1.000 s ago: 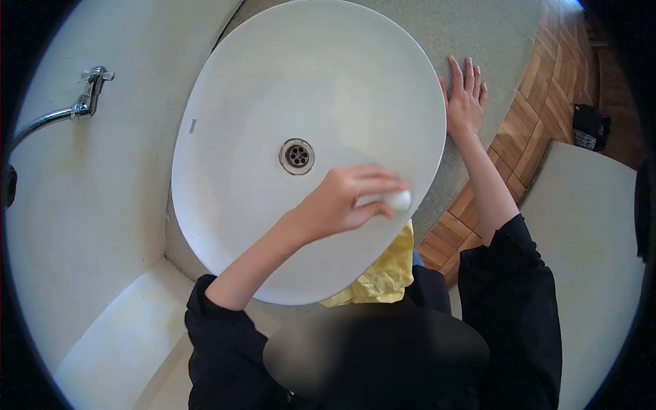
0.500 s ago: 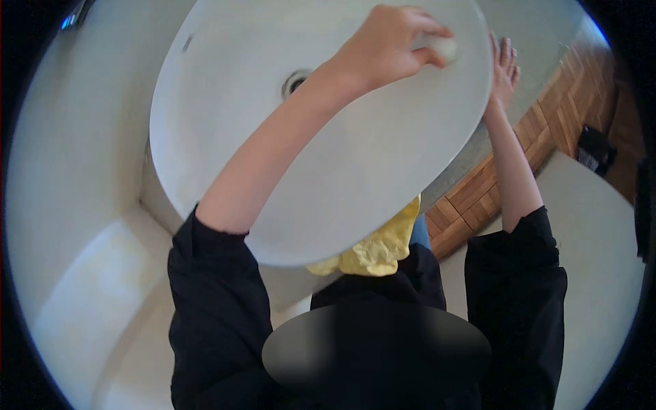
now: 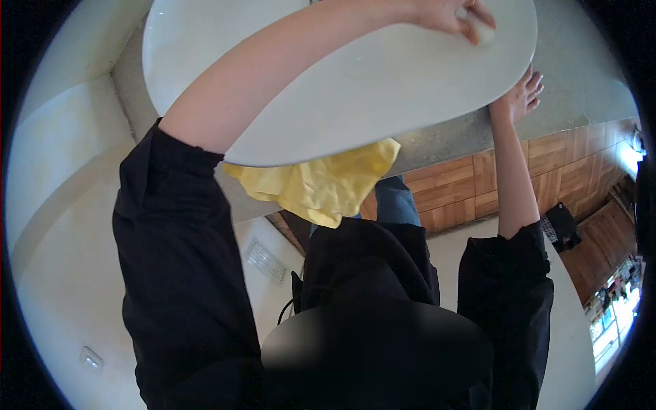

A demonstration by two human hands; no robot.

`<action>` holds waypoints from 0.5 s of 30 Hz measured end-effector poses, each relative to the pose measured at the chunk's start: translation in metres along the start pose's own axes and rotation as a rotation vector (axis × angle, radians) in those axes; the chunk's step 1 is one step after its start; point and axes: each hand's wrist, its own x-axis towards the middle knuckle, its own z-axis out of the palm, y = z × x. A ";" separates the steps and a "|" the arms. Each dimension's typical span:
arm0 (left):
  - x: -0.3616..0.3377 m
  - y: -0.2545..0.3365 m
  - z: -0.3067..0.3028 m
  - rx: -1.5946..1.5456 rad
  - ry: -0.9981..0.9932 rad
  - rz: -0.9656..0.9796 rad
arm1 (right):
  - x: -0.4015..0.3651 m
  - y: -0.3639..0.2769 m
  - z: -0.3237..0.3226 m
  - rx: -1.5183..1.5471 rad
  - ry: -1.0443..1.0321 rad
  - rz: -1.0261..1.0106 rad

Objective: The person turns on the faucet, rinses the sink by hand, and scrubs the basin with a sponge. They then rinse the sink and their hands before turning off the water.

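Two hands of the person are engaged at the basin (image 3: 383, 89). Clock positions refer to the view. Left hand (image 3: 454, 15): 1 o'clock, closed, gripping the white item (image 3: 486, 33) at the basin's inner wall. The fingers cover much of the item, and its outline is blurred; its exact shape cannot be told. Right hand (image 3: 517, 99): 2 o'clock, open, fingers spread, at the outer side of the rim on the grey table (image 3: 567, 82). Whether its palm bears on the surface cannot be told. The basin's far part is cut off at 12 o'clock; only a trace of the drain (image 3: 315, 1) shows beside the left forearm. Yellow cloth (image 3: 328, 184): at centre, hanging below the near rim, upper part hidden. A blurred oval masks clothing at 6 o'clock. Compared with the first frame, the item has shifted from 4 to 3 o'clock of the drain, and more cloth shows.
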 end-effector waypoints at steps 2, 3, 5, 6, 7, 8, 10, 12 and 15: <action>0.014 -0.002 0.005 0.023 0.076 0.002 | 0.000 -0.009 -0.006 0.029 -0.006 0.020; 0.016 -0.003 0.010 -0.004 0.069 -0.008 | -0.001 -0.011 -0.009 0.041 -0.020 0.035; 0.009 0.003 0.010 -0.045 0.057 -0.036 | -0.002 -0.009 -0.009 0.056 -0.025 0.014; 0.003 0.006 0.009 -0.119 -0.007 -0.072 | -0.002 -0.010 -0.009 0.059 -0.028 0.013; -0.007 0.019 0.003 -0.187 -0.072 -0.105 | -0.001 -0.011 -0.009 0.068 -0.025 0.012; -0.015 0.026 -0.003 -0.249 -0.133 -0.132 | 0.000 -0.013 -0.009 0.069 -0.027 0.017; -0.030 0.017 0.002 -0.265 -0.156 -0.072 | -0.001 -0.014 -0.011 0.072 -0.033 0.027; -0.038 0.020 -0.002 -0.279 -0.214 -0.145 | -0.002 -0.014 -0.011 0.051 -0.032 0.028; -0.034 0.009 0.001 -0.286 -0.210 -0.064 | -0.002 -0.016 -0.013 0.053 -0.038 0.037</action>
